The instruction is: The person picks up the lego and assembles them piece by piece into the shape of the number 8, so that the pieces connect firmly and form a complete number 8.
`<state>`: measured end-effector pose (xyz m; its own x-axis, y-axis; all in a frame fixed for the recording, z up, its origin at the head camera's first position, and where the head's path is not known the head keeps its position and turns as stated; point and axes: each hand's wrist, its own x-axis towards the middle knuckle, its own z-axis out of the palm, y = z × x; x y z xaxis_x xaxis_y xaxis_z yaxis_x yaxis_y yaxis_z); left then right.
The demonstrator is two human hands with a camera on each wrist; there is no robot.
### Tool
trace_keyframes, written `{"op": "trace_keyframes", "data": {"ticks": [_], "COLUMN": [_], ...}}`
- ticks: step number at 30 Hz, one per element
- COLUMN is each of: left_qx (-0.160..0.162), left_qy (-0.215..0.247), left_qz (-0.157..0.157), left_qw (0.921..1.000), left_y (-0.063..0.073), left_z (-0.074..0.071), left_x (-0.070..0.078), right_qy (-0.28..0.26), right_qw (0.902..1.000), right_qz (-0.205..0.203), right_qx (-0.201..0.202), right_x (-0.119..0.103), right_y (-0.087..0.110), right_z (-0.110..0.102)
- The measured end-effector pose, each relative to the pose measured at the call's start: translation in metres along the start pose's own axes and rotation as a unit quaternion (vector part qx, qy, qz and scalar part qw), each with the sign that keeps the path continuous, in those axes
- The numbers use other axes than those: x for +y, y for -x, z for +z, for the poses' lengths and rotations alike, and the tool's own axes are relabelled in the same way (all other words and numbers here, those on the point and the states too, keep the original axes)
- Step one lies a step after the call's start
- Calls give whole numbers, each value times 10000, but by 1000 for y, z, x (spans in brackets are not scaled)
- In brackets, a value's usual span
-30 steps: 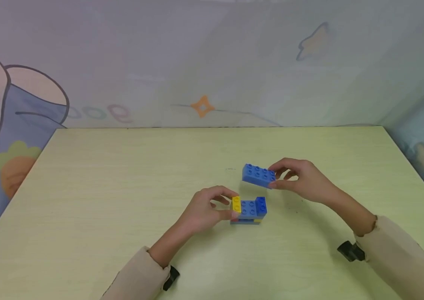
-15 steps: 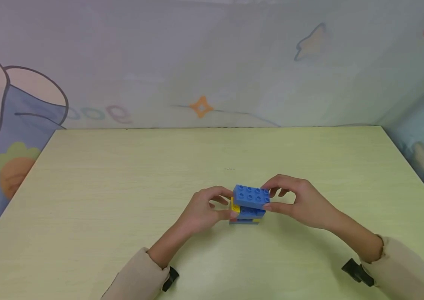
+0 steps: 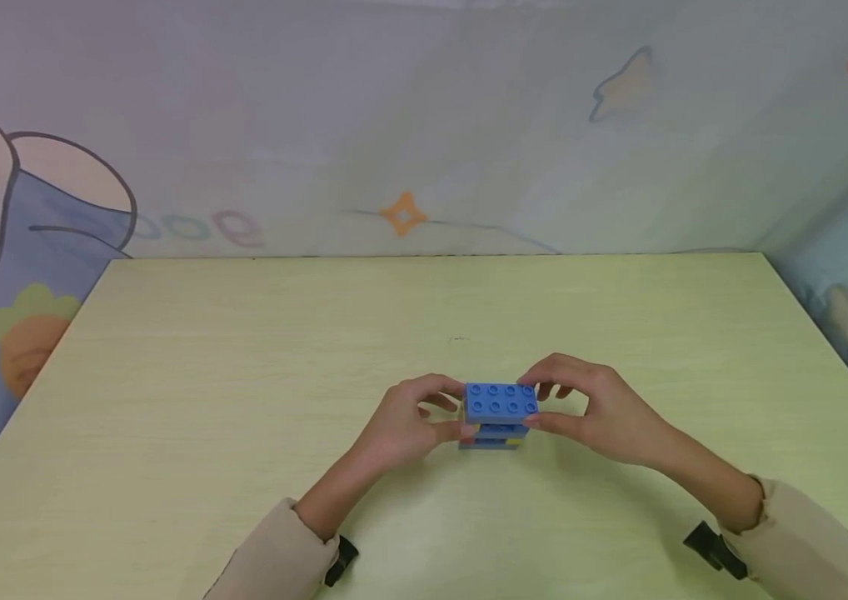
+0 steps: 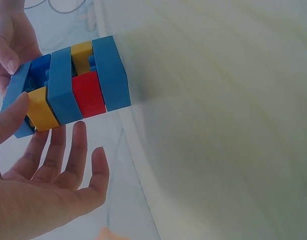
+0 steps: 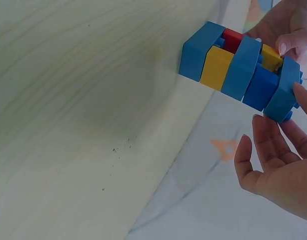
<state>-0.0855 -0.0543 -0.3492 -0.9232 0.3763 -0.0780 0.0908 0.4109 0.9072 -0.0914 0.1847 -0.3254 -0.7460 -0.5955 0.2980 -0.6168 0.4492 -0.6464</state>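
Observation:
A stack of toy building bricks stands on the table, long blue bricks alternating with pairs of small ones. In the right wrist view a red brick and a yellow brick sit in the lower gap, a dark blue brick in the upper one. The long blue brick lies level on top, its right end pinched by my right hand between thumb and fingers. My left hand holds the stack's left side, its thumb by the upper yellow brick.
The pale wooden table reaches back to a printed cloth wall. Dark specks mark the tabletop near the stack. Each forearm wears a beige sleeve with a black strap end.
My right hand has brought the long blue brick left and toward me, onto the stack, and turned it straight with the bricks below. My left hand has stayed at the stack.

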Motion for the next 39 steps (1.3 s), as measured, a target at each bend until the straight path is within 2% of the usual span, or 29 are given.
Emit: {"op": "trace_keyframes", "data": {"ticks": [11, 19, 24, 39], "left_qx": [37, 264, 303, 375], "left_qy": [-152, -72, -161, -80], "left_qz": [292, 618, 740, 687], "left_qw": [9995, 9977, 9967, 9969], "left_y": [5, 10, 11, 10], "left_z": [0, -2, -2, -1], "left_x": [-4, 10, 13, 11], "right_qy": [13, 47, 63, 164], "right_qw": [10000, 10000, 9999, 9998], "right_qz": [8, -70, -110, -120], "right_qx": [-4, -11, -9, -6], "right_x": [-1, 0, 1, 2], "right_y": [0, 0, 0, 1], "right_z": [0, 0, 0, 2]}}
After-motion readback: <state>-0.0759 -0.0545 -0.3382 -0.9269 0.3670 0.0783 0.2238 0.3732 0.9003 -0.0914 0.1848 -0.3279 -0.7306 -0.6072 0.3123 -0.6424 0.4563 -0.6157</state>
